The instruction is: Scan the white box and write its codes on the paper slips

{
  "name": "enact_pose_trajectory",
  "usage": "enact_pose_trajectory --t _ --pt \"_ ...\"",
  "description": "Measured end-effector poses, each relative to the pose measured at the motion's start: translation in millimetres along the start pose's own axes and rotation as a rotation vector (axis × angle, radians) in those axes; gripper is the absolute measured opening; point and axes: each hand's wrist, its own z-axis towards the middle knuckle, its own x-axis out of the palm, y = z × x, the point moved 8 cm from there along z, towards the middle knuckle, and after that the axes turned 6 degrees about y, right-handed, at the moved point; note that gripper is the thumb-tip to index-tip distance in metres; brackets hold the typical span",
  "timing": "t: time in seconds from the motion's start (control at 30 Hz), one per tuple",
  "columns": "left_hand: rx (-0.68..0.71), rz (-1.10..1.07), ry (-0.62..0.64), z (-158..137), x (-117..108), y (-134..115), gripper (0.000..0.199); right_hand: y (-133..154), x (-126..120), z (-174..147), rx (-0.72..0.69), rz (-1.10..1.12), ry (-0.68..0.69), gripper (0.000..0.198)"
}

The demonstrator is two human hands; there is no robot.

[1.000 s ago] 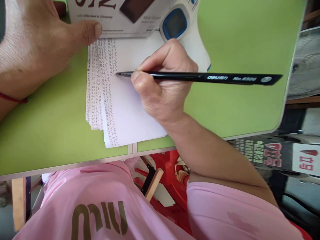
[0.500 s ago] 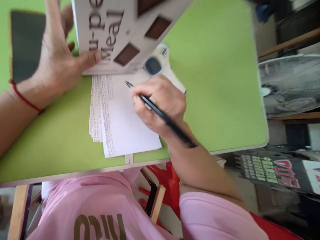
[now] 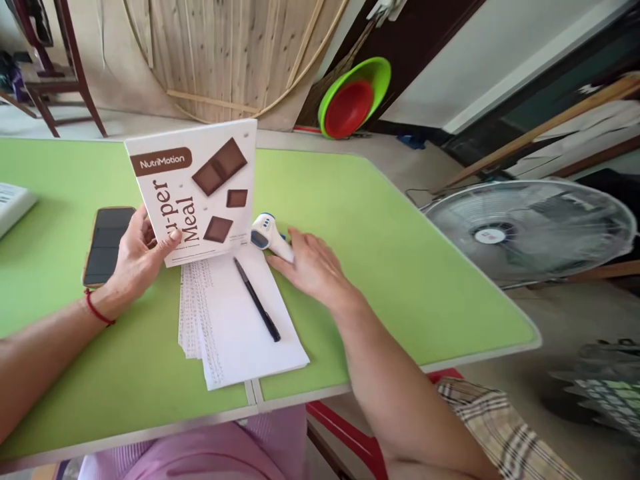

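Note:
My left hand point(image 3: 143, 250) grips the lower left corner of a white NutriMotion box point(image 3: 170, 143), its thumb across the printed front. The box is held upright, tilted slightly, over the top of a stack of paper point(image 3: 240, 333). A black pen point(image 3: 257, 299) lies loose on the top sheet, whose left margin carries small handwriting. To the right of the paper is a white and blue infrared thermometer point(image 3: 271, 238). Beside its handle, my right hand point(image 3: 315, 267) has thumb and fingers apart around the handle's end. Whether they touch it I cannot tell.
A smartphone point(image 3: 106, 243) lies left of the box on the green table point(image 3: 425, 300). A white object point(image 3: 14, 205) sits at the far left edge. On the right stands a large fan point(image 3: 530, 230). Green and red basins point(image 3: 353, 100) lean by the far wall.
The pen has left my right hand and lies on the paper. That hand has moved to the thermometer. The view has tilted up, showing more of the box and room; my left hand still holds the box.

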Motion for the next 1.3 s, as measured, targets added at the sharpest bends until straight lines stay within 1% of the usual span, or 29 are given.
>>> enact_pose_trajectory --t 0.03,0.07,0.1,0.13,0.17,0.2,0.23,0.27,0.3,0.33,0.37,0.4,0.47,0.53,0.6,0.77,0.87,1.0,1.17,1.3 --pt "-0.011 -0.008 0.006 -1 2 -1 0.056 -5 7 4 0.041 0.053 0.086 0.042" --pt "-0.023 -0.009 0.013 -2 4 -1 0.054 -9 11 7 0.080 0.129 0.135 0.035" --pt "-0.035 0.000 0.020 -3 5 -1 0.053 -10 11 8 0.116 0.235 0.132 0.030" --pt "-0.047 0.016 0.029 -3 7 0 0.052 -10 6 7 0.138 0.369 0.081 0.028" --pt "-0.052 0.036 0.035 -3 8 -1 0.051 -8 -1 4 0.136 0.530 0.000 0.029" --pt "-0.052 0.060 0.040 -3 8 -1 0.050 -3 -9 -1 0.103 0.710 -0.089 0.032" --pt "-0.050 0.082 0.043 -3 8 -2 0.050 4 -17 -8 0.036 0.899 -0.165 0.036" --pt "-0.047 0.100 0.045 -3 8 -2 0.050 15 -23 -16 -0.055 1.081 -0.192 0.037" --pt "-0.048 0.112 0.046 -3 8 -2 0.050 28 -25 -24 -0.138 1.243 -0.145 0.037" --pt "-0.054 0.119 0.047 -2 7 -2 0.051 42 -23 -32 -0.198 1.373 -0.047 0.037" --pt "-0.062 0.124 0.049 -2 7 -1 0.051 55 -19 -40 -0.231 1.465 0.055 0.036" --pt "-0.067 0.126 0.053 -2 7 -1 0.052 65 -14 -47 -0.235 1.511 0.133 0.031" --pt "-0.071 0.137 0.061 -1 7 -1 0.052 78 -3 -57 -0.206 1.539 0.237 0.023" --pt "-0.067 0.155 0.073 0 8 -1 0.053 84 8 -59 -0.164 1.531 0.287 0.020" --pt "-0.065 0.172 0.084 0 9 -1 0.055 87 15 -56 -0.144 1.528 0.307 0.019" --pt "-0.052 0.214 0.080 -1 10 -3 0.055 93 21 -49 -0.160 1.571 0.352 0.024" --pt "-0.030 0.202 0.091 -1 11 -5 0.052 97 24 -50 -0.175 1.580 0.402 0.032" --pt "-0.009 0.176 0.106 -1 11 -5 0.049 97 24 -53 -0.169 1.563 0.418 0.040" --pt "-0.011 0.186 0.102 0 10 -3 0.050 97 21 -55 -0.178 1.545 0.393 0.042" --pt "-0.007 0.173 0.109 0 12 -4 0.051 97 22 -54 -0.187 1.545 0.400 0.044"
